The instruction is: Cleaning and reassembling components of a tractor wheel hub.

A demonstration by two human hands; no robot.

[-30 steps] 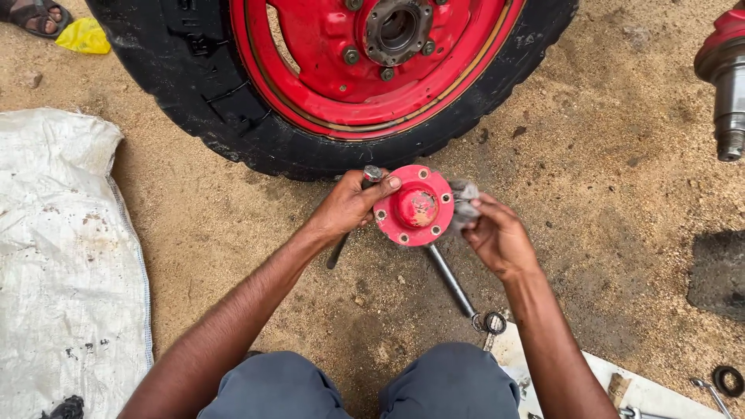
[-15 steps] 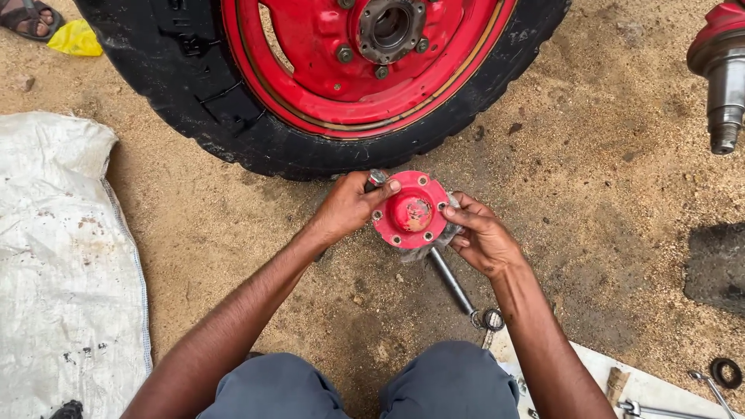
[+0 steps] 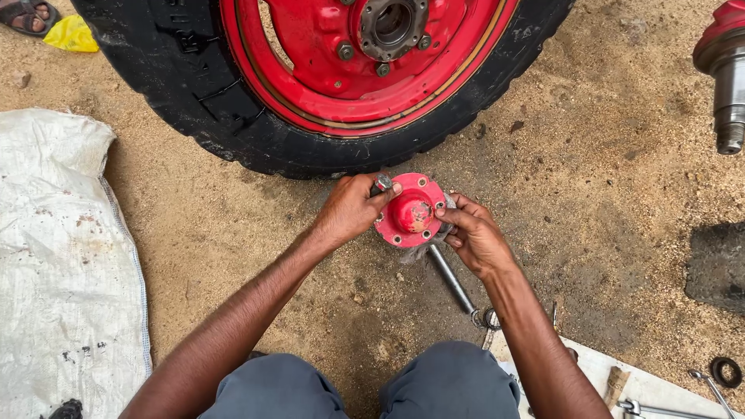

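Observation:
A round red hub cap (image 3: 410, 211) with a domed middle and bolt holes round its flange is held between both hands just above the sandy ground. My left hand (image 3: 351, 208) grips its left edge, thumb by a dark metal piece at the top. My right hand (image 3: 473, 235) holds the right edge, fingers curled under it with a bit of grey rag. A long steel wrench (image 3: 455, 282) lies on the sand beneath.
A big black tyre (image 3: 198, 101) on a red rim (image 3: 326, 58) lies ahead. A white sack (image 3: 54, 256) covers the left ground. An axle stub (image 3: 728, 85) hangs at the right. Tools and a black ring (image 3: 726, 371) lie on a white sheet at the lower right.
The hub cap has tilted and shifted a little toward me. My right hand has closed in from apart onto its right edge.

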